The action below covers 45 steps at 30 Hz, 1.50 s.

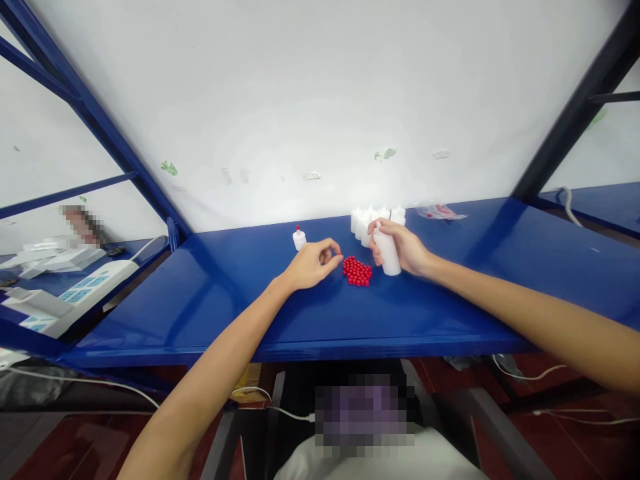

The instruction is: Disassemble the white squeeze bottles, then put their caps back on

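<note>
My right hand (pixel 400 243) is wrapped round a white plastic squeeze bottle (pixel 388 253), which leans slightly to the left with its narrow nozzle up and no cap on it. My left hand (pixel 315 265) is at the left edge of a pile of small red caps (pixel 357 272). Its thumb and forefinger come together in a pinch there; whether a cap is between them I cannot make out. Behind that hand stands a white bottle (pixel 299 240) with a red cap on its tip. Several white bottles without red caps (pixel 361 223) are grouped behind my right hand, partly hidden by it.
Everything lies on a blue table (pixel 225 287) against a white wall. A clear plastic bag with red in it (pixel 441 212) lies at the back right. Blue frame posts rise at both sides. A power strip (pixel 95 290) and white boxes are beyond the left end.
</note>
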{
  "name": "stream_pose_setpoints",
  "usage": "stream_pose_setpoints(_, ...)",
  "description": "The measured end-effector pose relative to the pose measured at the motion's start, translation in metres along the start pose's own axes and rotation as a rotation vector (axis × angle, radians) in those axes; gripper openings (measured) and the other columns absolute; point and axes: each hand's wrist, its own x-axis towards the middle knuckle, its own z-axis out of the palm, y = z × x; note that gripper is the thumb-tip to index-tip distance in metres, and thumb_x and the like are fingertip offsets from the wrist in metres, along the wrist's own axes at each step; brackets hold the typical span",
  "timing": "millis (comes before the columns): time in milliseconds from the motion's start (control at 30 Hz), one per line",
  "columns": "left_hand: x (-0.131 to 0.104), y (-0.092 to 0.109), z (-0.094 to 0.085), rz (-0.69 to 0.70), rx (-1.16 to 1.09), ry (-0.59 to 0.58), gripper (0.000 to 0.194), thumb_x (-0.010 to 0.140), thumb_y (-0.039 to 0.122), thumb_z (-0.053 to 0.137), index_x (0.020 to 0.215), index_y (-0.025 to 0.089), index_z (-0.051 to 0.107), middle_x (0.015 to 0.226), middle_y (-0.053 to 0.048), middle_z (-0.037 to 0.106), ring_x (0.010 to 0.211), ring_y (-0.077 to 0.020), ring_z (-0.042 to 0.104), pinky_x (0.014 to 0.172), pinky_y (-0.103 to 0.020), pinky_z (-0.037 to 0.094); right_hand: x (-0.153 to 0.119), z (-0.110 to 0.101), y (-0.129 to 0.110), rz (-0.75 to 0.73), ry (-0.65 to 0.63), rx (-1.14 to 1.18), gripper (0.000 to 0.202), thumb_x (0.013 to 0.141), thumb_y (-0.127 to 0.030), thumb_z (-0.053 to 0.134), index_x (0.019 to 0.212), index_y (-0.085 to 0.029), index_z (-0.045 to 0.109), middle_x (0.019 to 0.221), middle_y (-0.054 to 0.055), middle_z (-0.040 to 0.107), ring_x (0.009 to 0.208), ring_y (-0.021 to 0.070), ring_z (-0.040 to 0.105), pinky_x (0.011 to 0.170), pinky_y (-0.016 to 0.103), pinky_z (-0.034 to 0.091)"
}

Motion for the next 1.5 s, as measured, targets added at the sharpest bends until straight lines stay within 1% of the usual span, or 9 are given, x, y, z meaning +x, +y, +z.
stream_pose_setpoints(133,0.018,0.013,0.0,0.034,-0.077,0.14,0.018,0.092,0.036,0.056,0.093,0.018,0.06,0.063,0.004,0.052,0.053,-0.0087,0.041,0.056,-0.024,0.036,0.0,-0.005,0.004,-0.041,-0.046,-0.066,0.026,0.082,-0.043,0.051,0.088,-0.019,0.061,0.055,-0.001,0.056,0.041,0.0157,0.048,0.041,0.029,0.038)
stream_pose_setpoints(333,0.049,0.044,0.02,0.152,-0.203,0.126,0.017,0.095,0.034,0.054,0.1,0.019,0.059,0.07,0.002,0.063,0.06,-0.0097,0.05,0.061,-0.025,0.04,-0.004,-0.006,0.0,-0.119,-0.062,-0.196,0.016,0.071,-0.032,0.056,0.07,-0.018,0.062,0.054,0.002,0.059,0.045,0.0159,0.051,0.046,0.029,0.04)
stream_pose_setpoints(667,0.041,0.044,0.035,0.124,-0.427,0.147,0.021,0.098,0.039,0.052,0.104,0.02,0.056,0.079,-0.001,0.064,0.068,-0.0116,0.061,0.063,-0.025,0.045,-0.005,-0.003,-0.007,-0.102,-0.108,-0.298,0.014,0.072,-0.028,0.055,0.064,-0.018,0.061,0.057,0.002,0.062,0.049,0.015,0.054,0.049,0.027,0.04)
stream_pose_setpoints(767,0.039,0.046,0.036,0.128,-0.384,0.157,0.02,0.097,0.038,0.054,0.103,0.019,0.058,0.08,-0.001,0.063,0.069,-0.0115,0.06,0.063,-0.025,0.045,-0.006,-0.002,-0.007,-0.123,-0.14,-0.295,0.02,0.075,-0.034,0.057,0.062,-0.019,0.059,0.053,0.001,0.058,0.047,0.0148,0.052,0.048,0.028,0.039)
stream_pose_setpoints(967,0.038,0.046,0.041,0.14,-0.381,0.133,0.025,0.096,0.04,0.055,0.107,0.018,0.062,0.074,0.0,0.061,0.064,-0.0105,0.055,0.059,-0.024,0.042,-0.007,-0.002,-0.005,-0.164,-0.115,-0.375,0.06,0.09,-0.062,0.045,0.049,-0.02,0.054,0.042,0.002,0.05,0.041,0.0133,0.046,0.046,0.029,0.036)
stream_pose_setpoints(1167,0.036,0.043,0.048,0.113,-0.442,0.087,0.028,0.094,0.043,0.057,0.103,0.017,0.065,0.065,0.004,0.05,0.056,-0.0083,0.044,0.055,-0.023,0.037,-0.009,-0.001,-0.008,-0.214,-0.166,-0.447,0.064,0.086,-0.073,0.049,0.05,-0.02,0.051,0.041,-0.001,0.046,0.037,0.0104,0.039,0.042,0.028,0.029)
stream_pose_setpoints(1300,0.036,0.044,0.05,0.119,-0.424,0.117,0.027,0.094,0.042,0.057,0.101,0.018,0.065,0.064,0.004,0.05,0.056,-0.009,0.044,0.056,-0.024,0.038,-0.008,0.002,-0.004,-0.26,-0.115,-0.444,0.06,0.087,-0.072,0.049,0.056,-0.02,0.051,0.044,-0.002,0.047,0.04,0.0107,0.041,0.043,0.027,0.031)
stream_pose_setpoints(1400,0.041,0.037,0.04,0.079,-0.412,0.267,0.027,0.094,0.044,0.055,0.101,0.019,0.062,0.062,0.004,0.049,0.055,-0.0096,0.045,0.055,-0.024,0.038,-0.007,0.002,0.0,-0.26,-0.068,-0.452,0.056,0.09,-0.068,0.046,0.066,-0.019,0.058,0.048,-0.003,0.05,0.042,0.0112,0.045,0.045,0.027,0.036)
stream_pose_setpoints(1500,0.044,0.013,0.012,-0.076,-0.339,0.626,0.022,0.096,0.043,0.051,0.098,0.021,0.056,0.06,0.005,0.045,0.053,-0.0103,0.042,0.053,-0.024,0.036,-0.007,0.001,0.003,-0.249,-0.051,-0.533,0.051,0.093,-0.063,0.046,0.077,-0.018,0.064,0.051,-0.003,0.051,0.046,0.0115,0.048,0.049,0.026,0.039)
